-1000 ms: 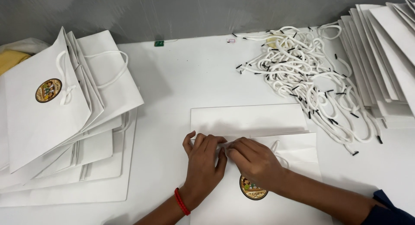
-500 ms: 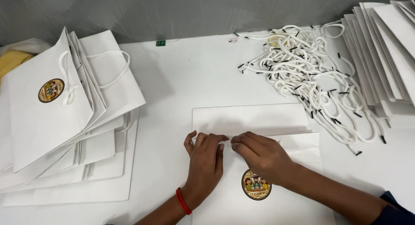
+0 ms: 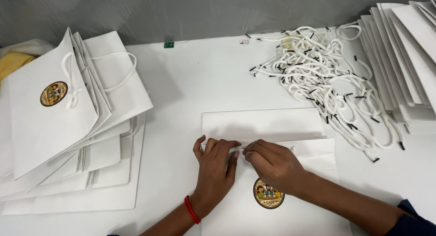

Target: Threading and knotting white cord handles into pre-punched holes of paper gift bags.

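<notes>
Beneath both hands spreads a broad white table, bare in the stretch just beyond the fingertips. Left of the left hand, well apart from it, lies a fanned heap of finished white paper bags with white cord handles; the top one carries a round brown-and-gold sticker. Far to the right of the right hand, a slanting stack of flat white paper bags without handles runs off the picture's edge. Between that stack and the hands, beyond and to the right of the right hand, sits a tangled pile of white cords with black tips.

Directly under the hands lies the flat white paper bag with a round brown sticker, its top flap folded away from the person and its sticker just below the right wrist. The left hand, with a red band around the wrist, rests palm down on the bag, fingers curled toward the fold line. The right hand lies close beside it, fingertips nearly meeting those of the left. Between them both hands pinch a short piece of white cord at the bag's folded edge; how it sits in the bag cannot be told. A small green tag lies far beyond the left hand, near the grey wall.
</notes>
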